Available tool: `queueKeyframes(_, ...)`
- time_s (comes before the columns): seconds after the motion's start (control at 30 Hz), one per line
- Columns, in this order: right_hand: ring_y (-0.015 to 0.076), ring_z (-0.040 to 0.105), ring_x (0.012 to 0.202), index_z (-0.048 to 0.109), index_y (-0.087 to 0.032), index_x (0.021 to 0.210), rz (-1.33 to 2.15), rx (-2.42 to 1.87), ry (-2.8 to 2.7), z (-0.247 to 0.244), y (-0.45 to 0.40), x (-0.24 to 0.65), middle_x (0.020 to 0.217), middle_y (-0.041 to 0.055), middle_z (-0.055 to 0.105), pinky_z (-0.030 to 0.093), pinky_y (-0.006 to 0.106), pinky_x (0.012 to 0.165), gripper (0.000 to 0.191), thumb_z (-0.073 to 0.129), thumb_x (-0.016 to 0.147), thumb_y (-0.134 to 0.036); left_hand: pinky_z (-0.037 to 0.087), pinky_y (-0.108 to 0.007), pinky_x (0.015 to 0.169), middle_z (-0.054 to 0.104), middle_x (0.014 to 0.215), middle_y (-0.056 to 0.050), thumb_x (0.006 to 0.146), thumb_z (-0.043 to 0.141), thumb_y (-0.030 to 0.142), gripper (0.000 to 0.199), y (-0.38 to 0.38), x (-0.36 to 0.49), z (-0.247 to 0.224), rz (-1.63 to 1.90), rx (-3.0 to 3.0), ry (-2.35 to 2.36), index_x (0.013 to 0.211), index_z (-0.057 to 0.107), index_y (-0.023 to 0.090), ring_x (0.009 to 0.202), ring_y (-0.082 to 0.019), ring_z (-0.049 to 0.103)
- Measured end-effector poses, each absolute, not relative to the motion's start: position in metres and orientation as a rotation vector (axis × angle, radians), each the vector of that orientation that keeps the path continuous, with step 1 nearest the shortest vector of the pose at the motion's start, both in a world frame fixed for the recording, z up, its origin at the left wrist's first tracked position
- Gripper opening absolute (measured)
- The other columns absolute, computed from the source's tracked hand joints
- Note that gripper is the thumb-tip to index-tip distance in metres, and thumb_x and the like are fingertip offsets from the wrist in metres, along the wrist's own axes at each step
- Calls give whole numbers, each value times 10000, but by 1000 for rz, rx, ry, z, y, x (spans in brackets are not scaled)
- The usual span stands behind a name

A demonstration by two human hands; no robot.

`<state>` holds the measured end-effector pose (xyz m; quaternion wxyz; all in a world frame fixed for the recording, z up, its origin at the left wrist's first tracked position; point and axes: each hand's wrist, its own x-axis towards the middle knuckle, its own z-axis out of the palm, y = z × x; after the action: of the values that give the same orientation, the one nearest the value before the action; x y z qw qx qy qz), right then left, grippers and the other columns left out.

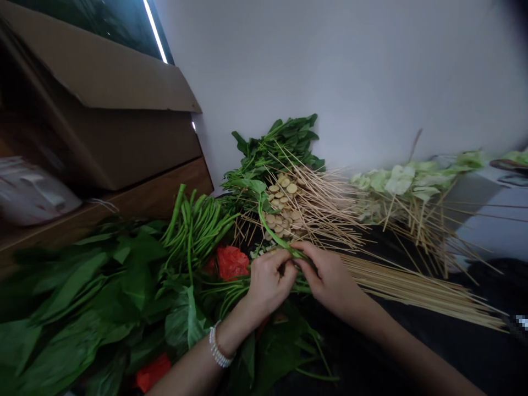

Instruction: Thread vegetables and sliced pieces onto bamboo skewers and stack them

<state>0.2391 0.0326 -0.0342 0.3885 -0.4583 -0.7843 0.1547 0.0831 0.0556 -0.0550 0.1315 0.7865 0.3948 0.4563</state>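
Note:
My left hand [270,278] is closed around a green leafy stem [270,228], whose leaf end points up and away from me. Close beside it, my right hand [324,272] pinches the lower end of the same stem between thumb and fingers. Beneath and left of my hands lie loose green stems [231,294] and broad leaves [280,341]. Just beyond my hands are skewers threaded with pale round slices [284,212]. Bare bamboo skewers [421,291] lie in a long bundle to the right of my right hand.
Big leafy greens [91,297] and a bunch of cut stems [198,220] fill the left. Red plastic [232,263] shows among them. Behind are skewered greens [284,137]; cabbage skewers [400,179] stand at right. A cardboard box [136,143] and white mug [35,190] sit at left.

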Motion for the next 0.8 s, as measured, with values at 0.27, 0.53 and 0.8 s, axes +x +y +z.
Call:
queueKeyframes(0.27,220,662,1006,593,-218,1139,245,-1195,-1997,-28,33,250,1122,74,700,483,347,890,257,455,925,-185,339,-224,508,489,614,38,878,536,382,230,82,64,-47,1665,1374,1065,782,598,182,529,-98,401)
queueKeyframes(0.53,208,643,927,558,-215,1108,423,-1311,-2062,-33,36,247,1022,56,681,467,324,799,238,510,880,-167,372,-225,577,569,653,32,743,737,373,221,76,70,-48,1441,1261,931,749,661,165,579,-94,453)
queueKeyframes(0.8,182,616,710,575,-219,897,392,-1400,-1945,-33,38,248,796,8,665,430,292,663,71,591,870,-282,341,-219,569,563,629,21,710,756,390,276,68,81,-50,1297,1319,924,697,652,135,582,-96,445)
